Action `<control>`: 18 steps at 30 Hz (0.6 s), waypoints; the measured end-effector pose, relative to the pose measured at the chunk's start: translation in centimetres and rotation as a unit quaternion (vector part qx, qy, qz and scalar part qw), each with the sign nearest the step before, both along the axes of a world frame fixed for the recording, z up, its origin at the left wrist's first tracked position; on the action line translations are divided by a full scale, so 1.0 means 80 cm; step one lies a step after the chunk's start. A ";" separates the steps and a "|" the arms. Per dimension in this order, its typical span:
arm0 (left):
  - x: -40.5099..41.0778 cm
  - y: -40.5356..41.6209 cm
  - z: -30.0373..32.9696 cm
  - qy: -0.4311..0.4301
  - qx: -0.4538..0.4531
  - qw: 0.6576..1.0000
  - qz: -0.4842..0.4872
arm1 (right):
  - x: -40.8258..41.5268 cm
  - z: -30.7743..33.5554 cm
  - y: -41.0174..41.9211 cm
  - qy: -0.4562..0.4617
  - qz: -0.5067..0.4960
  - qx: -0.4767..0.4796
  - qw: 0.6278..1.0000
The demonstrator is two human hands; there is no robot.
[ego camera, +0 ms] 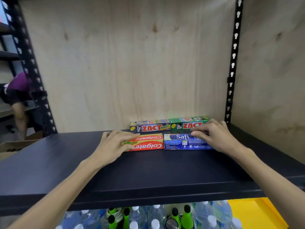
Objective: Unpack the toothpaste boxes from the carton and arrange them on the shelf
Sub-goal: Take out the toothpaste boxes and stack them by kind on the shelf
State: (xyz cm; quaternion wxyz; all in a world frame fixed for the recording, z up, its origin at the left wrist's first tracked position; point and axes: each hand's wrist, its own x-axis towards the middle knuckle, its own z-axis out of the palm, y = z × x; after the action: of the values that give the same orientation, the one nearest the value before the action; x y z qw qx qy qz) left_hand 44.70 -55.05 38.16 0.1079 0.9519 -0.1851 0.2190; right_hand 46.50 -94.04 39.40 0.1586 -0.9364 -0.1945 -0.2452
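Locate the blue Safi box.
In the head view, the blue Safi box lies front-right on the shelf, beside the Colgate box, under the right hand.

The left hand [115, 144] covers the left end of the Colgate box [146, 142]; the right hand [212, 136] hides the Safi box's [183, 142] right end. Bottles [155, 217] below are cut off; a person [16, 96] at left is blurred.

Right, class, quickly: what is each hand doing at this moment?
Left hand: open, fingers resting on the Colgate box.
Right hand: fingers curled over the blue Safi box, gripping it.
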 end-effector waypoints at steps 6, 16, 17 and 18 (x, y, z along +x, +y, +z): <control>0.041 -0.011 -0.006 -0.015 -0.052 0.998 -0.021 | 0.021 -0.012 -0.026 -0.014 0.065 0.015 0.998; 0.106 -0.038 -0.018 -0.068 -0.053 0.995 -0.047 | 0.088 -0.021 -0.032 -0.038 -0.035 -0.105 0.993; 0.110 -0.041 -0.018 -0.074 -0.052 0.995 -0.046 | 0.095 -0.023 -0.031 -0.032 -0.032 -0.084 0.995; 0.114 -0.043 -0.018 -0.075 -0.054 0.995 -0.042 | 0.101 -0.025 -0.029 -0.028 -0.030 -0.066 0.997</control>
State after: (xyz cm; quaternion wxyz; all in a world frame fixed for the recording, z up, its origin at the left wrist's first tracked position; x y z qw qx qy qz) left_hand 53.85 -58.50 36.69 0.1536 0.9170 -0.2202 0.2949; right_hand 54.62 -96.38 37.38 0.0834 -0.9430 -0.1865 -0.2626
